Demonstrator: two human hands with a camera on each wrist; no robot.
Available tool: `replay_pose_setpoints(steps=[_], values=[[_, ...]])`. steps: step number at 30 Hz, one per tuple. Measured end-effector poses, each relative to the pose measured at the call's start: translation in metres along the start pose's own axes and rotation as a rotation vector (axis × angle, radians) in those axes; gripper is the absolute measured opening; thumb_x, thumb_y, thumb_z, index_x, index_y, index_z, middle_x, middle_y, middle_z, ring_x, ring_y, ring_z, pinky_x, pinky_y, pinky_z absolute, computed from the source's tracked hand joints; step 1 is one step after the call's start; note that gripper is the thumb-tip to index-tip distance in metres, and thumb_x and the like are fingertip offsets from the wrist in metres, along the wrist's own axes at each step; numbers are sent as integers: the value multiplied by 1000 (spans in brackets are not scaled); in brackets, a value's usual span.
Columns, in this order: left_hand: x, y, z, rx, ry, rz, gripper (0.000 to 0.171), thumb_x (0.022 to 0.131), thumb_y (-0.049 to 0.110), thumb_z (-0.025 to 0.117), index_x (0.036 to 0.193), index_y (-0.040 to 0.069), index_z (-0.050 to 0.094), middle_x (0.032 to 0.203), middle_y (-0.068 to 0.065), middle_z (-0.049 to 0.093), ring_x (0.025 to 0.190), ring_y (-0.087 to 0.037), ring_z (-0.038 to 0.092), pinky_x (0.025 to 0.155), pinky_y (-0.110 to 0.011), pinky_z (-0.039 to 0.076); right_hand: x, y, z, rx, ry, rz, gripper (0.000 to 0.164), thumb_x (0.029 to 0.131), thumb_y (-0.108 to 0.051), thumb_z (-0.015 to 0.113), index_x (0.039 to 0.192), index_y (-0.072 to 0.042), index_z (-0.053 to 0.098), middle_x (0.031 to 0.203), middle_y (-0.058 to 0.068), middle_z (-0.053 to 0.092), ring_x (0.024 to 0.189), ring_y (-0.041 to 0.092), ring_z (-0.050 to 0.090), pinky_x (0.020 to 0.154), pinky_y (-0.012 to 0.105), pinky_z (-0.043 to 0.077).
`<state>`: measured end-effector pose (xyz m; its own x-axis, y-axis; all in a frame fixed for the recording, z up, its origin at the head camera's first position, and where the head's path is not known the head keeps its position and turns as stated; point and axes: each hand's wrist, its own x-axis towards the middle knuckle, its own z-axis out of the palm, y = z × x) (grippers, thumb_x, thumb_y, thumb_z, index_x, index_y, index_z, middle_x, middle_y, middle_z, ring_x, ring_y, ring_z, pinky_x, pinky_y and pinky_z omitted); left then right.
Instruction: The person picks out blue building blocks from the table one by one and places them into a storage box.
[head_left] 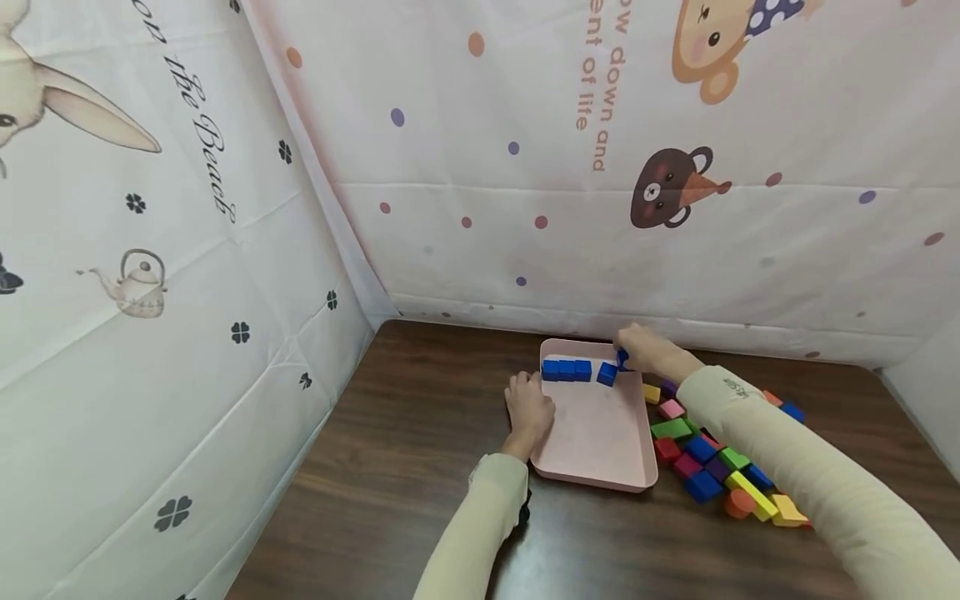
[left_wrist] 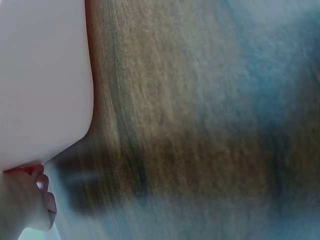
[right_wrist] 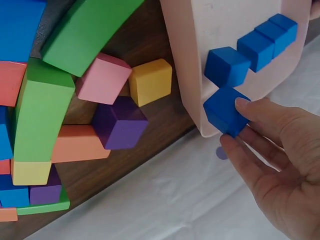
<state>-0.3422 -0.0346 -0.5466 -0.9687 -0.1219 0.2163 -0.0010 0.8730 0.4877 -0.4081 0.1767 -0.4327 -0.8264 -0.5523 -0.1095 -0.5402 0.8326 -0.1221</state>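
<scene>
A shallow pink tray (head_left: 596,437) lies on the brown table. Along its far side sit three blue cubes (head_left: 567,371) in a touching row, with another blue cube (head_left: 607,374) turned at an angle just right of them. My right hand (head_left: 648,350) is at the tray's far right corner. Between thumb and fingertips it pinches a blue cube (right_wrist: 224,111), tilted and right beside the angled one in the right wrist view. At the tray's left side, my left hand (head_left: 529,410) grips the rim; its curled fingers (left_wrist: 44,185) show at the tray's outer edge in the left wrist view.
Right of the tray spreads a pile of coloured blocks, partly under my right forearm: a purple cube (right_wrist: 120,123), a yellow cube (right_wrist: 151,82), a pink block (right_wrist: 103,79), a green arch-like block (right_wrist: 90,37) and several more. A printed cloth (head_left: 465,258) hangs behind the table.
</scene>
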Motion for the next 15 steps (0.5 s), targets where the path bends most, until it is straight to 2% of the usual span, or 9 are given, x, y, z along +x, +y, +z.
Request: replay_pose_setpoints(steps=[5, 10, 15], values=[[-1, 2, -1, 6, 6, -1, 38, 86, 6, 69, 124, 4, 71, 117, -12, 69, 109, -27, 58, 89, -40, 46, 0, 2, 7, -42, 15, -3, 21, 83, 4, 77, 103, 8, 71, 96, 20, 69, 91, 33, 66, 83, 48, 57], [-3, 2, -6, 7, 9, -16, 38, 86, 6, 70, 124, 4, 71, 117, -12, 69, 110, -26, 58, 90, -40, 45, 5, 0, 16, -38, 23, -66, 12, 81, 6, 77, 92, 6, 72, 87, 18, 70, 76, 24, 62, 71, 41, 56], [-7, 3, -5, -2, 8, -8, 38, 86, 6, 70, 124, 4, 71, 117, -13, 69, 110, -27, 58, 91, -41, 46, 7, -3, 26, -36, -13, -53, 18, 81, 6, 78, 98, 7, 72, 93, 19, 72, 83, 27, 68, 76, 42, 59]])
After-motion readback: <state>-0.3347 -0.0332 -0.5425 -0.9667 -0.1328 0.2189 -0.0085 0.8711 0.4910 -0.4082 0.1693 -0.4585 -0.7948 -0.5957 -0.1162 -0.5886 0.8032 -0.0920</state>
